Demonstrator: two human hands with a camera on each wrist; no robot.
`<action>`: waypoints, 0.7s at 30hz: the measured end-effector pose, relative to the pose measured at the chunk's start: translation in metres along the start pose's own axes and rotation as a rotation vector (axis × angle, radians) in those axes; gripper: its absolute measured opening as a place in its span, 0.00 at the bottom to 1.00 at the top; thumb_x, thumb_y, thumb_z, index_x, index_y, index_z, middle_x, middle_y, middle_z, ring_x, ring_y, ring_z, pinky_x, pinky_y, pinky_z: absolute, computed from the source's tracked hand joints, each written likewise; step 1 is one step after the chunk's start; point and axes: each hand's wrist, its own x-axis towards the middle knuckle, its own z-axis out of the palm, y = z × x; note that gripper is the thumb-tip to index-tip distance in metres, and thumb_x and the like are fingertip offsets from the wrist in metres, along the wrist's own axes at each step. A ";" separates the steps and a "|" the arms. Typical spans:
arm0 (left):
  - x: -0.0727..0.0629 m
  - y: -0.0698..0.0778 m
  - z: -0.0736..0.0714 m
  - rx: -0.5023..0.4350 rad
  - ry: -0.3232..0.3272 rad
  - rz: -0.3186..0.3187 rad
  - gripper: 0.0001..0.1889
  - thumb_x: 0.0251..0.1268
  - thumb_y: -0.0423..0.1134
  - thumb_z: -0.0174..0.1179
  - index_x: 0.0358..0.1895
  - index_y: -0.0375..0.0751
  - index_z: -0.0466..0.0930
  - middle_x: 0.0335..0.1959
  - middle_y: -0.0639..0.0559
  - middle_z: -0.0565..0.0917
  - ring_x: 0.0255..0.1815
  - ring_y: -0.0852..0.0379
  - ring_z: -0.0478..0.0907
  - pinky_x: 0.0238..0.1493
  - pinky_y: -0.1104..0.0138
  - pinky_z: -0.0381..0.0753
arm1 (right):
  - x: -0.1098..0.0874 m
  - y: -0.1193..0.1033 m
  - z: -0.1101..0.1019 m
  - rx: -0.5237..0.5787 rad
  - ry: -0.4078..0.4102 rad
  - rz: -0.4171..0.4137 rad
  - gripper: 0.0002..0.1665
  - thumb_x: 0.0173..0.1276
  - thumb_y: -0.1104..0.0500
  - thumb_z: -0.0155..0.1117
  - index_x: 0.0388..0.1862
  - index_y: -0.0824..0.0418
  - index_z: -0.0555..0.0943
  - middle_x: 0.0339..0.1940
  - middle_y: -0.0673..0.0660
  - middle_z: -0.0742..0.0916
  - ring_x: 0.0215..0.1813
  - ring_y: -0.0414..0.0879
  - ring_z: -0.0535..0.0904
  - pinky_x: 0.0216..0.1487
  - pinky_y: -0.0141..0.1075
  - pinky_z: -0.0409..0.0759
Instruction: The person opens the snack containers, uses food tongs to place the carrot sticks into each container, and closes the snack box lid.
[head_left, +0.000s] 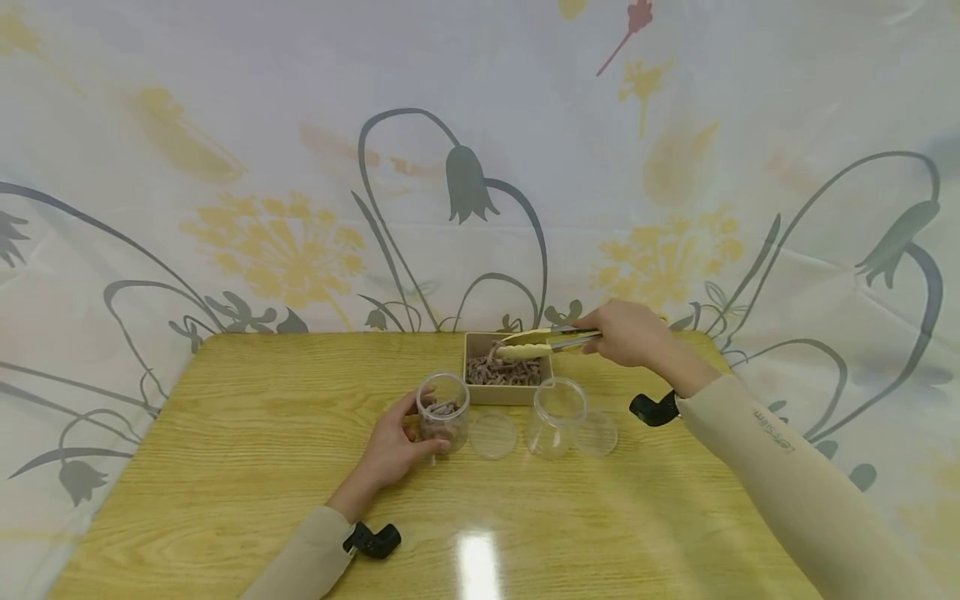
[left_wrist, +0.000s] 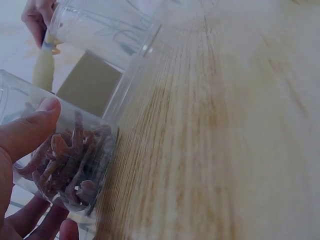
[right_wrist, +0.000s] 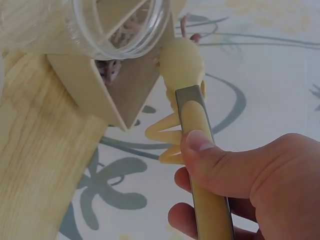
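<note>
My left hand point(head_left: 392, 450) grips a clear plastic jar point(head_left: 444, 429) by its side. In the left wrist view, dark brown dried strips point(left_wrist: 70, 170) fill its lower part. Over a beige box point(head_left: 501, 395), my right hand point(head_left: 630, 333) holds a pair of tongs point(head_left: 525, 352) with pale yellow tips and metal handles. More of the brown strips point(head_left: 504, 372) lie heaped in that box. A few strips point(right_wrist: 192, 35) show at the tongs' tips in the right wrist view.
A second clear jar point(head_left: 550, 437) stands upright right of the first, near the box's front corner. Two clear round lids lie flat: one lid point(head_left: 492, 436) between the jars, another lid point(head_left: 598, 433) at the right. A flower-patterned sheet point(head_left: 465, 275) rises behind the wooden table point(head_left: 300, 400).
</note>
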 end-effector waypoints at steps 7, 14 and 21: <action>0.000 0.001 0.000 -0.007 0.003 0.003 0.43 0.48 0.40 0.79 0.71 0.43 0.70 0.56 0.48 0.79 0.47 0.51 0.71 0.33 0.69 0.72 | -0.008 -0.001 -0.006 0.023 0.049 -0.020 0.27 0.66 0.55 0.71 0.63 0.60 0.81 0.48 0.61 0.88 0.30 0.46 0.82 0.25 0.39 0.74; 0.000 0.001 0.000 -0.007 0.000 -0.012 0.43 0.48 0.40 0.79 0.71 0.45 0.70 0.57 0.50 0.79 0.47 0.52 0.71 0.33 0.69 0.72 | -0.014 -0.023 -0.021 0.017 0.079 -0.091 0.26 0.65 0.56 0.72 0.62 0.58 0.82 0.47 0.58 0.89 0.37 0.49 0.85 0.27 0.40 0.76; 0.000 0.000 0.000 -0.007 -0.001 -0.013 0.42 0.49 0.40 0.79 0.70 0.47 0.70 0.57 0.51 0.79 0.48 0.52 0.71 0.33 0.68 0.72 | -0.015 -0.047 -0.028 -0.052 0.106 -0.186 0.25 0.63 0.55 0.73 0.60 0.55 0.84 0.45 0.55 0.89 0.38 0.52 0.85 0.33 0.47 0.82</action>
